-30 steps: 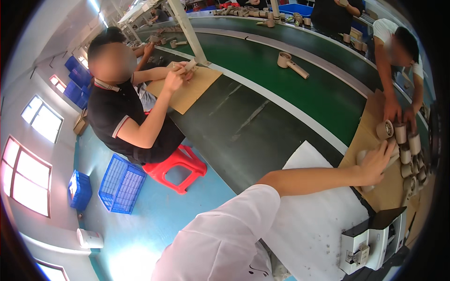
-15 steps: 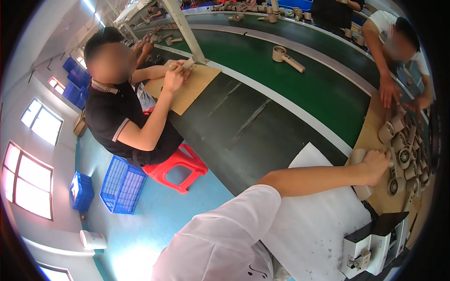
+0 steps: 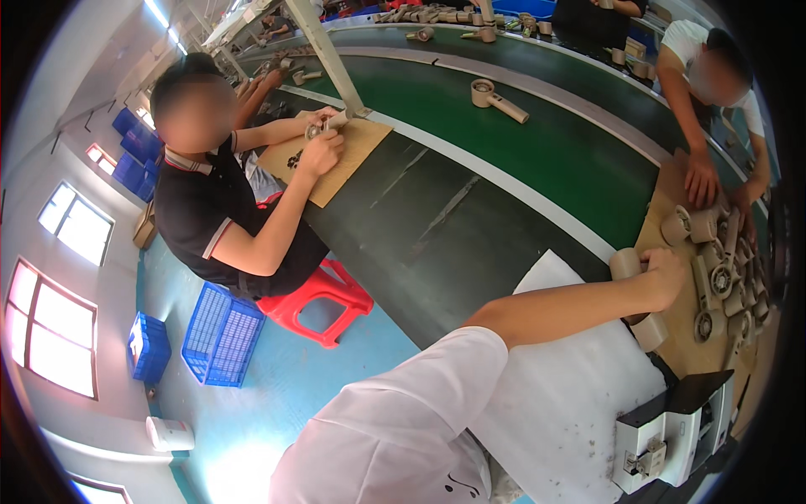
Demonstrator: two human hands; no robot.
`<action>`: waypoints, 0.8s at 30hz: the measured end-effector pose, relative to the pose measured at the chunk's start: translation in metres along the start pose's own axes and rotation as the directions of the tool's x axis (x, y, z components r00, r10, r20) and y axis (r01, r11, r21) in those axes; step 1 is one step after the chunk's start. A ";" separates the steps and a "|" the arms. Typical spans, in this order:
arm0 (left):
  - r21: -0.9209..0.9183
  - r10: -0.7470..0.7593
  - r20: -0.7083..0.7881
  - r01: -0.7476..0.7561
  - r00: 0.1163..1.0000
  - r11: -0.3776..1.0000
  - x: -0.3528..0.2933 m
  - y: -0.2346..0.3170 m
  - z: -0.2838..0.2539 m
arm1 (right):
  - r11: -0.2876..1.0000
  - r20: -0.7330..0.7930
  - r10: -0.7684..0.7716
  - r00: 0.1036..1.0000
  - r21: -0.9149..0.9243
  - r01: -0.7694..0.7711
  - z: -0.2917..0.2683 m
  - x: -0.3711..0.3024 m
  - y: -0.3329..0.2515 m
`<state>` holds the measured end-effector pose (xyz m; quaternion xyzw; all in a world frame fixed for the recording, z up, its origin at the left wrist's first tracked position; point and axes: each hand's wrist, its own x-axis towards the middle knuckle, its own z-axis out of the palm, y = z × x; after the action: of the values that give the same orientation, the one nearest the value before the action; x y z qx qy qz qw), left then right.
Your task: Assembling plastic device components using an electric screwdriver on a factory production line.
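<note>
My left hand [image 3: 665, 277] reaches across to the right edge of the workbench, its fingers curled at a beige handheld fan [image 3: 625, 264] whose round head sticks out on the hand's near side. The fingertips are partly hidden behind the hand. Just below my wrist lies another beige cylindrical piece [image 3: 650, 333], partly covered by my forearm. Right beside the hand is a pile of beige handheld fans [image 3: 724, 280] on a brown cardboard sheet [image 3: 684, 357]. My right hand is out of view.
A white padded sheet [image 3: 562, 403] covers the bench beneath my arm, with a white-and-black device [image 3: 646, 449] at its corner. A single fan [image 3: 499, 101] lies on the green conveyor belt [image 3: 571, 151]. A co-worker [image 3: 227, 193] sits at left; another person's hand [image 3: 701, 178] is near the pile.
My left hand has shifted slightly left and away from the pile, the fan head moving with it. The seated co-worker has turned the fan in their hands.
</note>
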<state>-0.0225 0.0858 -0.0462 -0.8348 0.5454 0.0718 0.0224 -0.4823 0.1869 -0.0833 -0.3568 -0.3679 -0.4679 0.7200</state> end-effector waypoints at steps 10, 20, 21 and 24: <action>0.047 0.212 0.295 -0.236 0.932 0.971 -0.003 0.019 -0.023 | 0.809 -0.467 -0.017 0.884 -0.526 -0.263 -0.005 -0.004 -0.003; -0.033 0.212 -0.177 -0.221 0.961 0.975 -0.030 0.011 0.000 | 0.292 -0.747 -0.287 0.600 -0.664 -0.688 0.058 0.021 0.007; -0.163 0.206 -0.284 -0.258 0.937 0.952 -0.034 0.010 -0.004 | 0.292 -0.747 -0.287 0.599 -0.664 -0.688 0.058 0.021 0.009; -0.414 0.132 -0.493 -0.366 0.860 0.833 -0.050 0.009 -0.008 | 0.279 -0.742 -0.307 0.596 -0.669 -0.689 0.059 0.025 0.013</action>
<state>-0.0499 0.1266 -0.0309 -0.7254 0.6057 0.0187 -0.3266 -0.4742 0.2312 -0.0362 -0.5139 0.3817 -0.5819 0.5016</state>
